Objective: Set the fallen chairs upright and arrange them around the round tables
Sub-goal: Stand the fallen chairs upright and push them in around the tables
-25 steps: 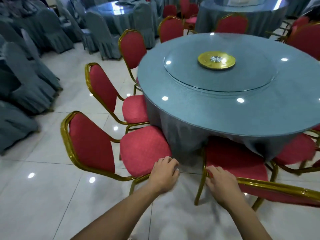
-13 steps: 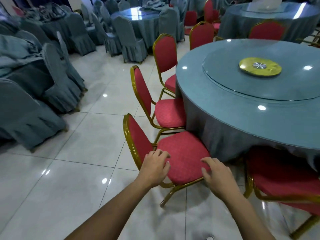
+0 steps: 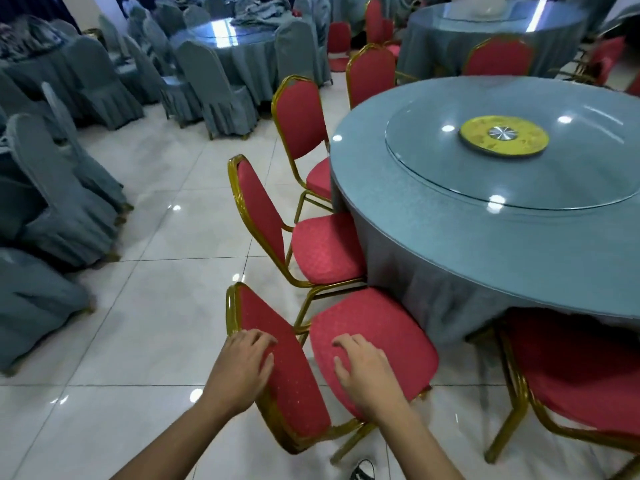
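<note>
Reaching down from the head view, the left hand (image 3: 239,368) is gripping the backrest top of the nearest red chair (image 3: 374,344), fingers curled over it. The right hand (image 3: 363,372) is lying flat, fingers relaxed, on its seat, at seven o'clock of the round surface (image 3: 450,244).

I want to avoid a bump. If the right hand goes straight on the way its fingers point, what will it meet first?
The right hand lies on the nearest chair's seat. Sliding onward over it, it would probably first reach the draped tablecloth at the round table's edge, though depth is unclear.
</note>
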Action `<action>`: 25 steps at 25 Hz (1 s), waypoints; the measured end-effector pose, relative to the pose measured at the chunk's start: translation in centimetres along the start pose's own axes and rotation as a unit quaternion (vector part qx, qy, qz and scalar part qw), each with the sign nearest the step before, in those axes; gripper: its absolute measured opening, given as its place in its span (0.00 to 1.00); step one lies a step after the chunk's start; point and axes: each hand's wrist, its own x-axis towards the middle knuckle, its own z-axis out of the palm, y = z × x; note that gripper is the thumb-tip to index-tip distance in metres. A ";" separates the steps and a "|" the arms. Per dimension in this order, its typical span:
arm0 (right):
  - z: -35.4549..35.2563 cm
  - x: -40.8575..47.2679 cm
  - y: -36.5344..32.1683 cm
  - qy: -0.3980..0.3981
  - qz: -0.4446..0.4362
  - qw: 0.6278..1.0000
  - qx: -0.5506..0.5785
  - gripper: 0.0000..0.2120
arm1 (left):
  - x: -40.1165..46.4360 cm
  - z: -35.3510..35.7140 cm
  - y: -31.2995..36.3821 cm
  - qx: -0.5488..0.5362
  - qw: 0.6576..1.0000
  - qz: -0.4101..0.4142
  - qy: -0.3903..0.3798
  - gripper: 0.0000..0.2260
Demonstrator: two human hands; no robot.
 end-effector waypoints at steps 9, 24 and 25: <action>5.5 2.9 -7.7 -0.107 0.042 0.993 -0.008 0.18 | 7.4 -1.4 -7.8 -0.010 0.990 0.125 -0.062 0.17; 15.6 -6.8 -16.6 0.143 0.418 0.897 -0.015 0.24 | 4.8 1.1 -7.8 -0.132 0.972 0.195 -0.014 0.34; 15.8 -7.3 -16.5 0.180 0.450 0.874 -0.024 0.24 | 3.5 1.4 -6.8 -0.125 0.972 0.196 -0.026 0.35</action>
